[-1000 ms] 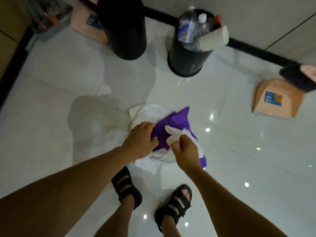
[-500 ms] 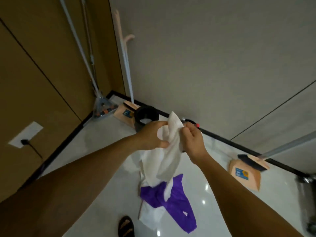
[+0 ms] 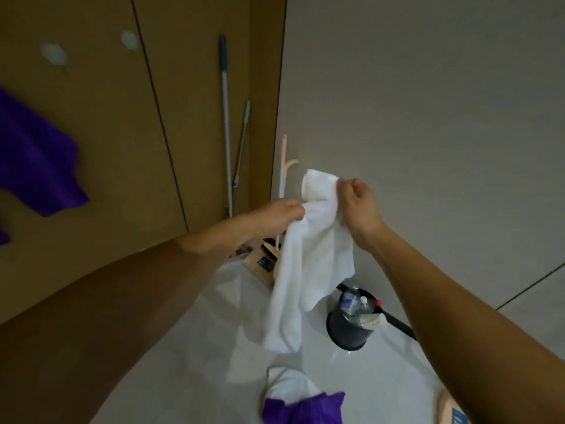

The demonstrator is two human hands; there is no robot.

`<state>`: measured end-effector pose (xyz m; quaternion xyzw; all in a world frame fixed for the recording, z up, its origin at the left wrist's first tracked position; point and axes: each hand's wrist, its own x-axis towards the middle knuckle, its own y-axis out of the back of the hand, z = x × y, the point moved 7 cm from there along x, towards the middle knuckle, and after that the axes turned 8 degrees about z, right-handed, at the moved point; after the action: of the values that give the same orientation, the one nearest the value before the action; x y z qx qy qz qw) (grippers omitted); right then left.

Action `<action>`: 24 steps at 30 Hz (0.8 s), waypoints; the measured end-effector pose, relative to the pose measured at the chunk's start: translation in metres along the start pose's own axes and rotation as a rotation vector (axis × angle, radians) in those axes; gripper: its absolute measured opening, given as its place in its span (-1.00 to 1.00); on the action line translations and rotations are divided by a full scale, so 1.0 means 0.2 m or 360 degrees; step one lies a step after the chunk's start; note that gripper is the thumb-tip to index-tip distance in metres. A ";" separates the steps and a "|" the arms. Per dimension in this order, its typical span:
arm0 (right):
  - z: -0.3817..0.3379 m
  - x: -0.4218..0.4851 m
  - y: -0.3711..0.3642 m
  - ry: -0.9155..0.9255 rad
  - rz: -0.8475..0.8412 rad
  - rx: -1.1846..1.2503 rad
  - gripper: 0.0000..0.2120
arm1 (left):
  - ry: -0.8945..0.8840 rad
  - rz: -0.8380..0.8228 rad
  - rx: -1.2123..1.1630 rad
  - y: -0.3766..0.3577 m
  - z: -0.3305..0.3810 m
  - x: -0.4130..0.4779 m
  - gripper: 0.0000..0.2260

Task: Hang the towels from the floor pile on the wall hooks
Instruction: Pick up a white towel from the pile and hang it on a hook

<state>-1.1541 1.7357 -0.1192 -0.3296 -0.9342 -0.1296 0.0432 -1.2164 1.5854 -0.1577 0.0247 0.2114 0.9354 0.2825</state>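
**Head view.** A plain white cloth towel was held up in mid-air at the centre of the scene. It hung above the glossy white tiled floor, in front of the corner where a brown panelled wall on the left met a grey wall on the right. The left hand pinched the towel's upper left edge with curled fingers. The right hand, curled into a fist, gripped the bunched top of the towel, which stood up just beside its knuckles. The rest of the towel hung loose below both hands, clear of the floor. At the near edge of the floor lay the pile, a crumpled purple cloth over a white one. A pale oval wall hook, blurred, sat high on the brown wall, with a second pale hook to its right. A purple towel lay against the same wall at the far left, its top out of view. Two metal mop handles leaned in the corner. Below them, partly behind the white towel, stood a peach plastic dustpan with a long handle. A round black bin holding plastic bottles and stacked paper cups stood by the grey wall. A second peach dustpan showed at the near right edge.
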 end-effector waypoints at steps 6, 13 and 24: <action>-0.16 -0.21 -0.17 0.0206 -0.0906 0.0009 -0.49 | -0.0124 0.0633 -0.0273 0.27 0.28 -0.21 -0.88; -0.31 -0.23 -0.23 0.0130 -0.0862 -0.0414 -0.85 | -0.0021 0.1006 -0.0320 0.54 0.29 -0.57 -0.88; -1.09 -0.59 -0.58 -0.0048 -0.0902 0.0591 -0.81 | 0.0264 0.0748 -0.0434 0.73 0.06 -0.86 -0.71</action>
<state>-1.1359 1.5194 0.0461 -0.0450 -0.9969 0.0407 0.0510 -1.1454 1.3880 -0.0755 -0.0418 0.0945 0.9938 0.0404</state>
